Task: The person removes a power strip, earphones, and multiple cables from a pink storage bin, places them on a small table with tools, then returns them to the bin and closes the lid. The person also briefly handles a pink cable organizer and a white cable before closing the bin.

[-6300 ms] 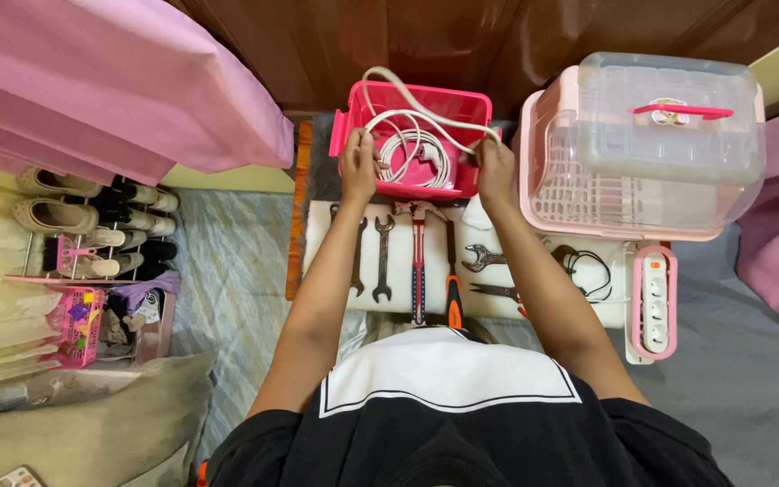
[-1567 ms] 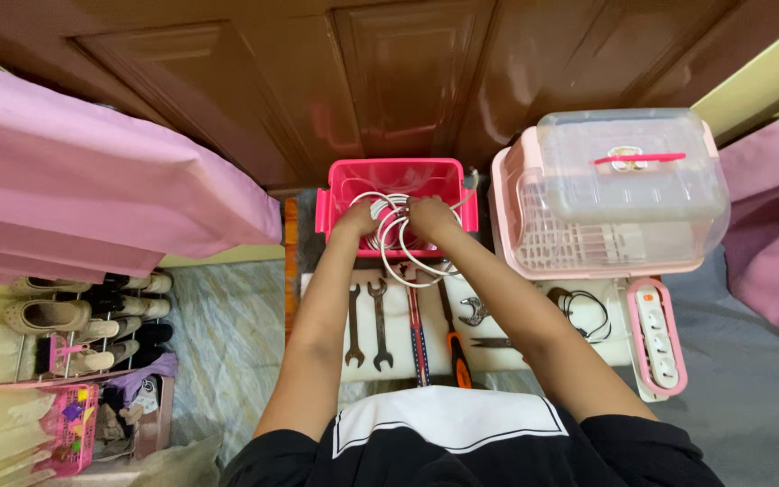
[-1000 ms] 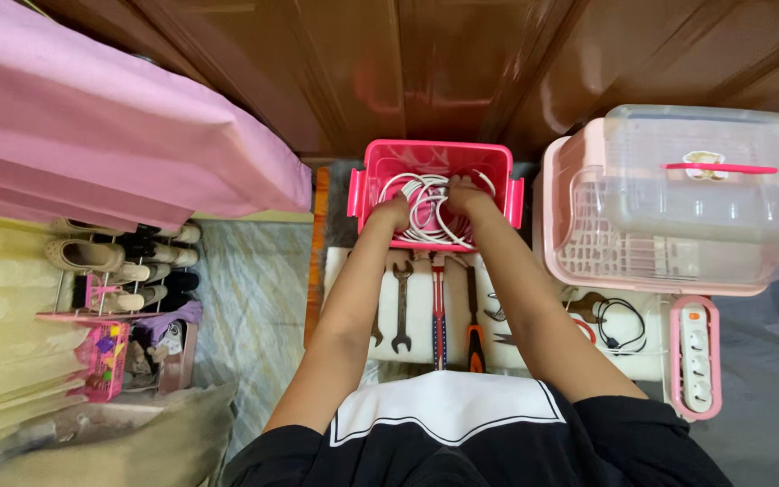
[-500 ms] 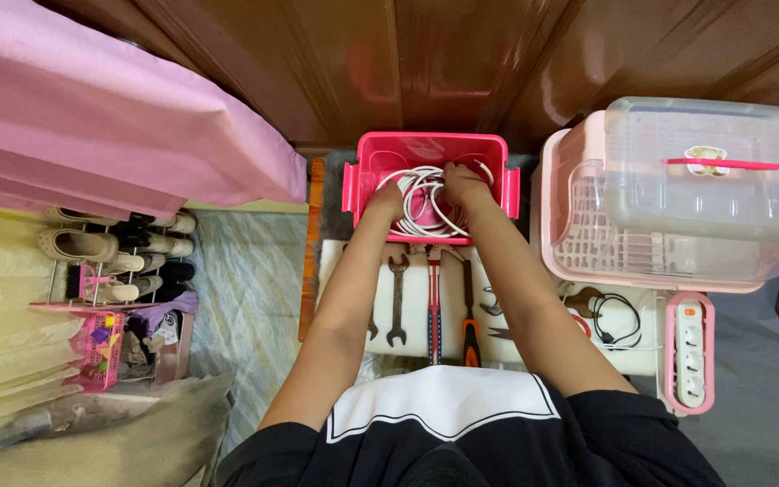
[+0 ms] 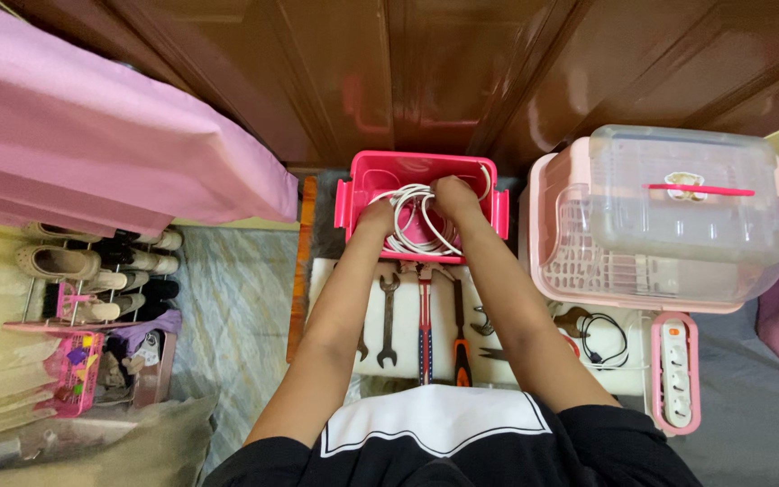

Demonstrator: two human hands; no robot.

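Down inside the pink bin (image 5: 364, 171), both your hands are on the white cable (image 5: 414, 227).

Your left hand (image 5: 377, 216) is curled around the left side of the coil and your right hand (image 5: 452, 197) grips it from the top right, so both are closed on the cable, which sits bundled in loops within the bin against the brown door (image 5: 407, 72). Just below the bin, on the white mat (image 5: 403, 334), you've got a wrench (image 5: 387, 307), a red-handled tool (image 5: 424, 316) and an orange-handled screwdriver (image 5: 460, 338) lined up between your arms. Off to your right there's a pink dish rack with a clear lid (image 5: 669, 212), and a pink power strip (image 5: 675, 370) lies just below it.
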